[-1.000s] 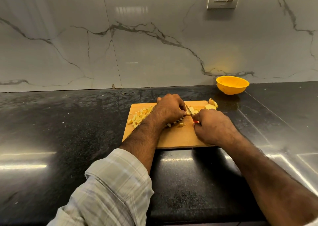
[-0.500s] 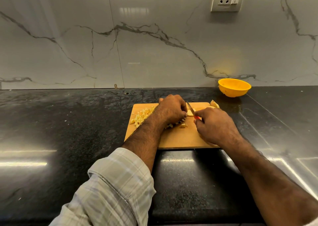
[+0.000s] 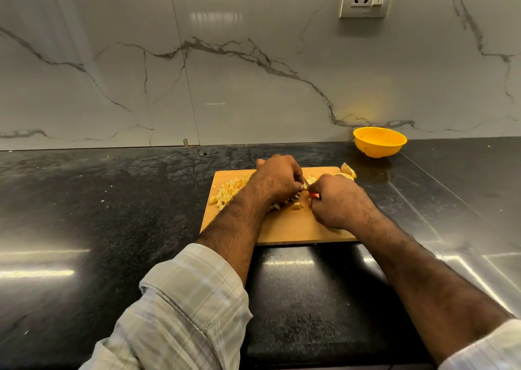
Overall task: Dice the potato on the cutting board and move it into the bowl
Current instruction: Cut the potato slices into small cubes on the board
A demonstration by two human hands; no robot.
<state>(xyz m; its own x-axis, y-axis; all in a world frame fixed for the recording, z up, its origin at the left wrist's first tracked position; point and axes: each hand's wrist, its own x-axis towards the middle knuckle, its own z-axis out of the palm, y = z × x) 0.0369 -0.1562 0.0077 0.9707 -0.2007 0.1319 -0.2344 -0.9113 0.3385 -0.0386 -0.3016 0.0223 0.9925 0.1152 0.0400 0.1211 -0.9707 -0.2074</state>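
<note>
Person is dicing on the wooden cutting board (image 3: 293, 230), sitting at centre of the dark stone counter (image 3: 98, 200). Left hand (image 3: 277, 179) is curling fingers down over a potato piece near board centre, pinning it; the piece itself is mostly hidden under the knuckles. Right hand (image 3: 337, 200) is gripping a knife (image 3: 310, 193), fingers wrapped round a red-orange handle; only a sliver of handle and blade is showing between the two hands, blade angle hard to tell.

Diced potato pile (image 3: 227, 193) is lying at 9 o'clock on the board, a few loose cubes (image 3: 296, 206) just below the left hand. Uncut potato chunks (image 3: 348, 171) are waiting at the board's 1 o'clock corner. Yellow bowl (image 3: 379, 142) is standing on the counter at 1 o'clock from the board, apart from it, against the marble backsplash; looks empty as far as its interior shows.

Judgement: task roughly midway, cutting ongoing, nothing moved to bowl yet. Potato is likely firm, light, wet and slick on cut faces, so pieces are likely to skid under the blade; best pinned flat face down, fingertips tucked back. Cubes are small and loose, better gathered by scooping with cupped hands or sliding off the board edge than pinching one by one.
</note>
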